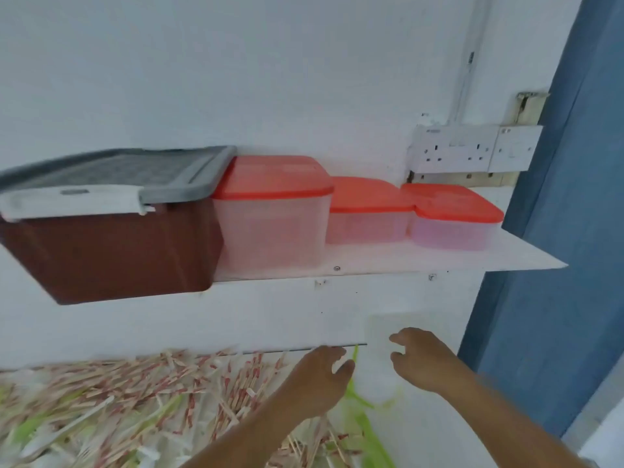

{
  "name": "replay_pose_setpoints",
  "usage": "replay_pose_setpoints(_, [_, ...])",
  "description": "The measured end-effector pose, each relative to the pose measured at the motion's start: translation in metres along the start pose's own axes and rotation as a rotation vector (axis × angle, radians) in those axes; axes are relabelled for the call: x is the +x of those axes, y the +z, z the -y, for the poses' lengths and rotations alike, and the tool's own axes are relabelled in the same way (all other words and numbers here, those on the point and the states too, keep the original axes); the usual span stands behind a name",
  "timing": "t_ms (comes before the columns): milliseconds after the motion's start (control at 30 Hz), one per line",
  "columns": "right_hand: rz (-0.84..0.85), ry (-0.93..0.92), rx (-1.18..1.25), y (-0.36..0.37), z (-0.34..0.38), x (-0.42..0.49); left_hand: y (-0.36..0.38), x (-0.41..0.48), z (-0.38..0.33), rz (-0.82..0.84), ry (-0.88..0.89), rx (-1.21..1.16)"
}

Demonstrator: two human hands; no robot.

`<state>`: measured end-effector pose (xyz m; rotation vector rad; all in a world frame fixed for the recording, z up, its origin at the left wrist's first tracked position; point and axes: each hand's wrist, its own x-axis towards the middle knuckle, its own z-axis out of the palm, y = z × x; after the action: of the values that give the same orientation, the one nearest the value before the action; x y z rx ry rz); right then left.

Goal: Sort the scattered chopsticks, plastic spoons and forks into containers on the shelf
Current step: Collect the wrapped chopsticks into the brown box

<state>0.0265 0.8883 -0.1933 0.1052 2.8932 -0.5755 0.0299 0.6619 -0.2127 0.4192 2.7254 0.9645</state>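
- Both hands reached for a blurred clear tub (381,332) below the shelf (439,261), probably to ready it for sorting.
- Left hand (320,376): fingers loosely bent beside a green utensil (354,354); whether it held it could not be told.
- Right hand (422,359): fingers half-curled at the tub; grip unclear.
- Chopsticks (135,383) lay scattered, near left; red-lidded containers (273,211) stood closed on the shelf.
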Motion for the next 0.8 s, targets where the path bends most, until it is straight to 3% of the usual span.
replay_pose_setpoints(167, [0.120, -0.112, -0.065, -0.089, 0.096, -0.082, -0.117, -0.165, -0.019, 0.148, 0.234, 0.205])
replay_pose_setpoints(267, [0.225, -0.255, 0.106, -0.139, 0.152, -0.138, -0.216, -0.265, -0.045, 0.130, 0.320, 0.231])
replay_pose_setpoints(333, [0.217, -0.370, 0.328, -0.155, 0.191, -0.170, -0.279, -0.307, -0.051, -0.070, 0.354, -0.007])
replay_pose_setpoints(400, [0.149, -0.440, 0.586, -0.156, 0.231, -0.186, -0.337, -0.318, -0.036, -0.516, 0.409, -0.227])
replay_pose_setpoints(467, [0.084, -0.393, 0.798, -0.143, 0.271, -0.189, -0.387, -0.299, -0.019, -0.838, 0.318, -0.249])
replay_pose_setpoints(500, [0.067, -0.336, 0.869, -0.135, 0.291, -0.188, -0.406, -0.280, -0.011, -0.886, 0.240, -0.232])
replay_pose_setpoints(633, [0.046, -0.130, 1.095, -0.107, 0.348, -0.182, -0.434, -0.202, 0.018, -0.624, -0.100, -0.325])
replay_pose_setpoints(700, [-0.004, -0.076, 1.189, -0.101, 0.361, -0.176, -0.425, -0.180, 0.025, -0.492, -0.166, -0.420])
replay_pose_setpoints(800, [-0.104, -0.019, 1.294, -0.095, 0.375, -0.171, -0.417, -0.171, 0.024, -0.442, -0.178, -0.534])
